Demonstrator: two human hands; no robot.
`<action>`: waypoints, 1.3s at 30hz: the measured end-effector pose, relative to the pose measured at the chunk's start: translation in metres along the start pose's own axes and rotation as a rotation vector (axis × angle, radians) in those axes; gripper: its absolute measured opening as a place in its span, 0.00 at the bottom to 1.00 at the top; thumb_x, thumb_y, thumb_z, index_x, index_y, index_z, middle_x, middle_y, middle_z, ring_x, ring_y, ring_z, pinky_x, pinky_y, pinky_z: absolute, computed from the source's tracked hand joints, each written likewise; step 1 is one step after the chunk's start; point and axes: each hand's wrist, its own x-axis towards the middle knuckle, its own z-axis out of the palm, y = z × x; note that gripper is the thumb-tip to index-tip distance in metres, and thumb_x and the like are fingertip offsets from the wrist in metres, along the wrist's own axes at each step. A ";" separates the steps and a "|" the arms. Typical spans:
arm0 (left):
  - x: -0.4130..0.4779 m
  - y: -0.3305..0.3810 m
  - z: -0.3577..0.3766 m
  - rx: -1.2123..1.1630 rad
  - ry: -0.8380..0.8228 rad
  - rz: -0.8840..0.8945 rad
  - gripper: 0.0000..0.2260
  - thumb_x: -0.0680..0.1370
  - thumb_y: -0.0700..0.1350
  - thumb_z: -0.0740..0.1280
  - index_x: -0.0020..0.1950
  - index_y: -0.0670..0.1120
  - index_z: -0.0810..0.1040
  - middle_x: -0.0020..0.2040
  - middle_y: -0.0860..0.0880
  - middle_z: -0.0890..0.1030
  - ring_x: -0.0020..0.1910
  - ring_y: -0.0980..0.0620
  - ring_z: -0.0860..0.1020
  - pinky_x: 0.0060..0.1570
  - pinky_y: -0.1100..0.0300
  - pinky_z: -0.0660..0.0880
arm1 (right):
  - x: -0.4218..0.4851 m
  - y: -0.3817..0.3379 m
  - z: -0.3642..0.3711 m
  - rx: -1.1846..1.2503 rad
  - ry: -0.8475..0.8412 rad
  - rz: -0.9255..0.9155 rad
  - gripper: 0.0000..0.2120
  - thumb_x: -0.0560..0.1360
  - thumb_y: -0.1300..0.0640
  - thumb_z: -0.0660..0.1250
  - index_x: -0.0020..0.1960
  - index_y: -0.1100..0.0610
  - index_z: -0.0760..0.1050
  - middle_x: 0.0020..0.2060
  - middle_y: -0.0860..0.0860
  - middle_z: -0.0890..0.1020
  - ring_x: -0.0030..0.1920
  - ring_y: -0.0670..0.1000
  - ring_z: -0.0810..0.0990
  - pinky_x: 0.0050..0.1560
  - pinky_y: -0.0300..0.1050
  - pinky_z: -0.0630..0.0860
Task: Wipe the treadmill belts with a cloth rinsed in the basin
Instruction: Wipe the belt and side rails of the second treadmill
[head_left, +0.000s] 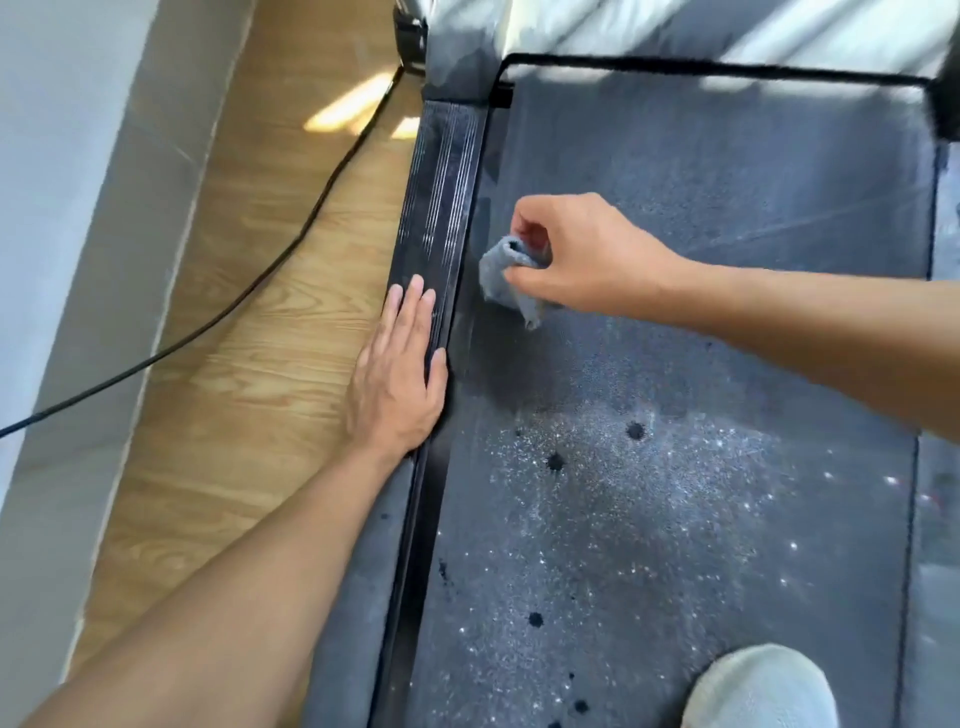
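The dark grey treadmill belt (701, 364) fills the middle and right of the head view, with dark wet spots and glinting specks on its near half. My right hand (582, 254) grips a bunched grey cloth (506, 280) just above the belt's left side. The cloth hangs down from my fingers toward the belt. My left hand (400, 374) lies flat, fingers straight, on the treadmill's black ribbed left side rail (441, 187).
A black cable (249, 291) runs across the wooden floor (249, 389) left of the treadmill, beside a pale wall (62, 208). A light-coloured shoe (758, 691) stands on the belt at the bottom right. The treadmill's front cover (623, 31) lies at the top.
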 end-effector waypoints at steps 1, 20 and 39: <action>0.000 0.001 0.001 -0.001 0.009 0.004 0.30 0.85 0.48 0.59 0.86 0.49 0.54 0.86 0.55 0.50 0.85 0.55 0.46 0.75 0.50 0.67 | -0.007 0.000 -0.014 -0.038 -0.044 0.012 0.08 0.75 0.49 0.70 0.47 0.52 0.74 0.37 0.47 0.80 0.40 0.50 0.79 0.42 0.51 0.77; 0.000 -0.008 0.009 0.012 0.006 0.016 0.30 0.84 0.49 0.56 0.86 0.47 0.54 0.87 0.52 0.49 0.85 0.52 0.47 0.75 0.46 0.69 | -0.054 -0.028 0.140 -0.424 0.130 0.363 0.15 0.66 0.56 0.65 0.52 0.58 0.76 0.51 0.56 0.77 0.51 0.62 0.76 0.44 0.53 0.73; 0.002 -0.015 0.018 -0.052 0.077 0.046 0.30 0.82 0.50 0.53 0.85 0.47 0.58 0.86 0.51 0.52 0.85 0.52 0.49 0.76 0.49 0.65 | -0.018 -0.023 0.193 -0.427 0.234 0.395 0.40 0.82 0.39 0.47 0.85 0.63 0.48 0.85 0.60 0.48 0.85 0.57 0.45 0.84 0.53 0.44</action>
